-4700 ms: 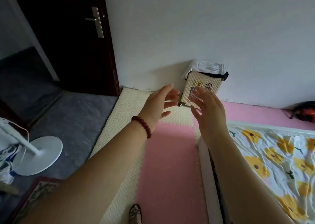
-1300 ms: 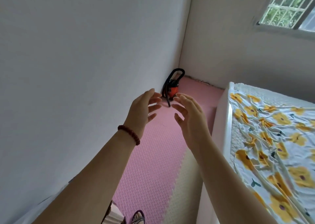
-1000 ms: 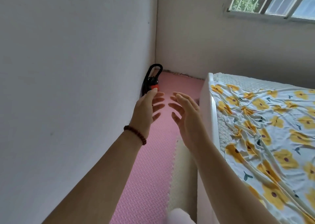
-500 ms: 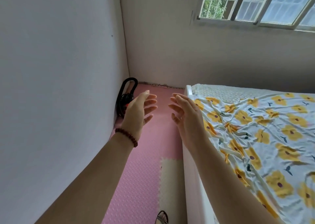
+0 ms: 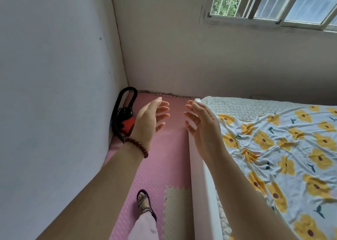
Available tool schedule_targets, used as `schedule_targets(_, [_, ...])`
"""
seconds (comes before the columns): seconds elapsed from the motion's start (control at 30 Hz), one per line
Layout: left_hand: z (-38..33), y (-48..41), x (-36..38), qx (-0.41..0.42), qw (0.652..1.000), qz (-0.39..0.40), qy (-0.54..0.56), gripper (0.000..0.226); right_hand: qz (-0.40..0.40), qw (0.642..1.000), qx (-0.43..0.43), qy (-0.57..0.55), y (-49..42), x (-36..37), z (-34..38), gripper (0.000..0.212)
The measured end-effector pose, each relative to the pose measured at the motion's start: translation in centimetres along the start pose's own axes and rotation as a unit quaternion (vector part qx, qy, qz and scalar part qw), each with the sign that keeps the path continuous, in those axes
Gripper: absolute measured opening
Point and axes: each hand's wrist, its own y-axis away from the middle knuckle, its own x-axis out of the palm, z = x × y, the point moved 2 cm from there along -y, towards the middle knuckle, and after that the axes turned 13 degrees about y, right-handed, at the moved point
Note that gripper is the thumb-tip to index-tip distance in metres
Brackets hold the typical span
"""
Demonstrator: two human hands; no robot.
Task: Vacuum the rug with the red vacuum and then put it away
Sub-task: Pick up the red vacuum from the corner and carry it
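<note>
The red vacuum [image 5: 127, 124] stands on the floor against the left wall near the room's corner, its black hose [image 5: 125, 93] looped above it. My left hand [image 5: 151, 119] is held out in front of it with fingers straight, covering part of its red body. My right hand [image 5: 202, 123] is raised beside it, palm facing left, fingers relaxed, holding nothing. Both hands are in the air, apart from the vacuum.
A pink foam mat [image 5: 164, 148] with one cream tile [image 5: 176, 208] covers a narrow strip of floor between the left wall and a white bed frame [image 5: 198, 185]. A flowered sheet [image 5: 273, 148] lies on the bed. My sandalled foot [image 5: 144, 203] is on the mat.
I have walked along the wall from the doorway towards the corner, and the vacuum now appears closer. Both hands stay raised and empty throughout.
</note>
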Motion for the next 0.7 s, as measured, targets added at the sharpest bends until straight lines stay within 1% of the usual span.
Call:
schedule_targets(0.17, [-1.2,-8.8,0.4,-0.020,0.999,0.003,0.028,0.027,-0.007,1.000,-0.001,0.000,-8.2,2.0,1.1,0.011])
schedule_targets(0.23, [-2.4,-12.3,0.6,-0.023,0.999,0.000,0.031,0.027,-0.005,1.000,0.000,0.004,-11.6,3.1,1.8,0.006])
schedule_targets(0.37, [-4.8,-19.3,1.2,-0.016,0.999,0.000,0.033,0.027,-0.005,1.000,-0.003,0.004,-18.3,5.5,2.8,0.016])
schedule_targets(0.53, [-5.4,-25.5,2.2,-0.027,0.999,-0.001,0.033,0.026,-0.008,1.000,0.022,0.006,-23.9,6.6,2.6,0.019])
schedule_targets(0.7, [-4.9,-30.8,3.5,-0.046,0.998,-0.011,0.034,0.025,-0.014,0.999,0.032,0.007,-29.5,6.1,3.1,0.019])
